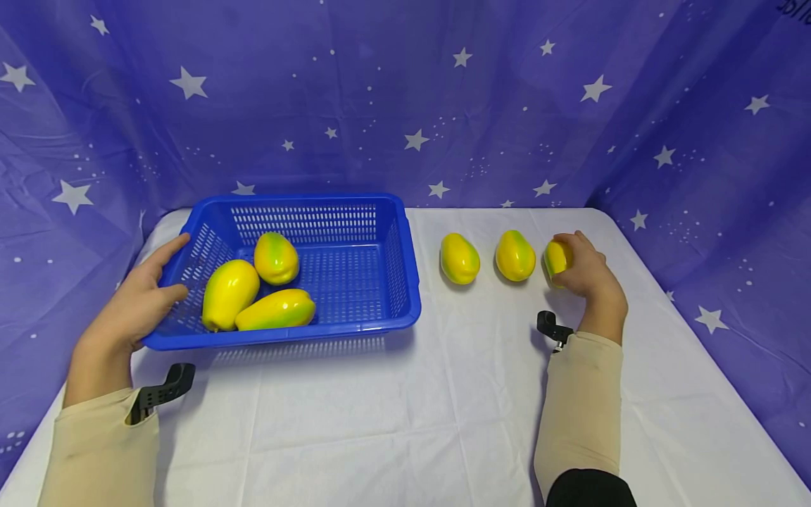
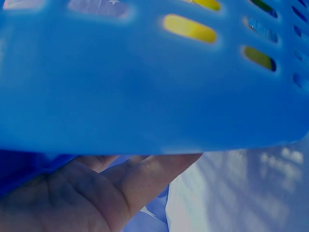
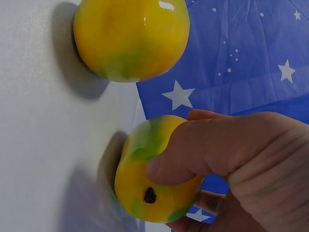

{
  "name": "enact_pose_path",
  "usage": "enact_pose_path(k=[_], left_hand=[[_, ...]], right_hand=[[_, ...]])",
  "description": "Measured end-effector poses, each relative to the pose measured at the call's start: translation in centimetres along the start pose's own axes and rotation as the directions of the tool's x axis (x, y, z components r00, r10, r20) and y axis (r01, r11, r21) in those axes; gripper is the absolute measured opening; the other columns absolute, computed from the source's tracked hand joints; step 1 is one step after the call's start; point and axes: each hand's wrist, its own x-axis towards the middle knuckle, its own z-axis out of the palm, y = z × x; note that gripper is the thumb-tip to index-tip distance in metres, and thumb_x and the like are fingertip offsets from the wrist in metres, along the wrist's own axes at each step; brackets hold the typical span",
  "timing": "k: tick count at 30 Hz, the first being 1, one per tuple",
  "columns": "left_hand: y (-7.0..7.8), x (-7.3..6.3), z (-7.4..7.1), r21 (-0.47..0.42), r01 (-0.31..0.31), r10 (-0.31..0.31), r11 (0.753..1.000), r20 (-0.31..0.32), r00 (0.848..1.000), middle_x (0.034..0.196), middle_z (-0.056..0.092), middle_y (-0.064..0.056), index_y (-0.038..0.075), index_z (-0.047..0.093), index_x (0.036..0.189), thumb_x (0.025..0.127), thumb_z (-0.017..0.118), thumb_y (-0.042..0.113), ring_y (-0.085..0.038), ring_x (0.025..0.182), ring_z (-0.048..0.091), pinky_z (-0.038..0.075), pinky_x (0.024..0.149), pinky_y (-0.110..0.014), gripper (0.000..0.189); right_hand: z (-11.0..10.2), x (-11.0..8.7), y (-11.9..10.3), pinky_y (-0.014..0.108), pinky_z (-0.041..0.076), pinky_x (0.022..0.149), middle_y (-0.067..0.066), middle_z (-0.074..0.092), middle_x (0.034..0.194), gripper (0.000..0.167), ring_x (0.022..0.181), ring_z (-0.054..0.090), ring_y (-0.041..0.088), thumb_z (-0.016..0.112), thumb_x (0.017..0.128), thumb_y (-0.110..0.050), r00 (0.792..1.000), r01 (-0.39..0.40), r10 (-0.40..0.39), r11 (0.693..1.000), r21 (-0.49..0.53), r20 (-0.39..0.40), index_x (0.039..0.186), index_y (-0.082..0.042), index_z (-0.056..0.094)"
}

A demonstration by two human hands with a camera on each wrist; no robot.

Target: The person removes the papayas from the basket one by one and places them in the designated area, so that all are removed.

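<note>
At the left, my left hand (image 1: 136, 299) grips the left side of a blue plastic basket (image 1: 408, 282), its thumb and index finger at the rim. In the left wrist view the slotted basket wall (image 2: 120, 96) fills most of the picture, with part of the hand (image 2: 111, 188) below it. Inside the basket lie three yellow-green mangoes (image 1: 231, 289), grouped toward the left. My right hand (image 1: 589, 271) holds another mango (image 1: 556, 260) at the right end of a row. The right wrist view shows the thumb pressed against this mango (image 3: 137, 179), near its dark stem spot, with fingers behind.
Two more mangoes, one (image 1: 460, 259) nearer the basket and one (image 1: 516, 255) nearer my right hand, lie on the white-covered table (image 1: 380, 422). A purple curtain with white stars (image 1: 405, 91) hangs behind and along both sides. Black camera mounts stick out from both sleeves.
</note>
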Motion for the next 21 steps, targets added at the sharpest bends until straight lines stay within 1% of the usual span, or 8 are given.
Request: enact_pose_path(k=[7,13,17,21], left_hand=[[-0.1,0.0,0.0,-0.002,-0.008,0.008,1.0,-0.003,1.0,0.153,0.015,-0.034,0.033,0.005,0.157,0.092,0.04,-0.002,-0.05,0.115,0.039,0.052,0.064,-0.026,0.082],[-0.1,0.1,-0.1,0.001,-0.012,0.012,1.0,-0.006,1.0,0.154,0.013,-0.034,0.032,0.004,0.158,0.092,0.04,-0.002,-0.051,0.115,0.038,0.051,0.065,-0.024,0.082],[0.2,0.0,0.1,-0.01,-0.015,0.015,1.0,-0.004,1.0,0.153,0.014,-0.034,0.029,0.003,0.158,0.091,0.039,-0.004,-0.05,0.115,0.04,0.052,0.065,-0.025,0.083],[0.3,0.0,0.2,-0.009,-0.023,0.022,1.0,-0.005,1.0,0.153,0.016,-0.035,0.024,0.003,0.158,0.091,0.039,-0.006,-0.049,0.115,0.04,0.05,0.066,-0.021,0.082]], right_hand=[[-0.1,-0.1,-0.1,0.076,0.019,0.096,0.021,-0.001,0.161,0.084,0.135,0.007,0.06,0.069,0.077,-0.01,1.0,-0.004,0.004,1.0,-0.016,0.005,0.151,-0.012,0.03],[-0.8,-0.6,-0.8,0.077,0.018,0.096,0.019,-0.005,0.161,0.083,0.138,0.002,0.057,0.068,0.08,-0.014,1.0,-0.002,0.002,1.0,-0.026,-0.011,0.153,-0.012,0.029],[-1.6,-1.2,-1.5,0.075,0.015,0.099,0.019,-0.004,0.161,0.081,0.139,0.0,0.055,0.066,0.084,-0.016,0.998,0.025,-0.025,1.0,-0.011,-0.062,0.154,-0.013,0.027],[-2.2,-1.9,-2.6,0.072,0.014,0.102,0.018,-0.001,0.161,0.078,0.142,0.0,0.051,0.064,0.087,-0.019,0.99,0.062,-0.06,0.998,0.006,-0.13,0.155,-0.013,0.026]])
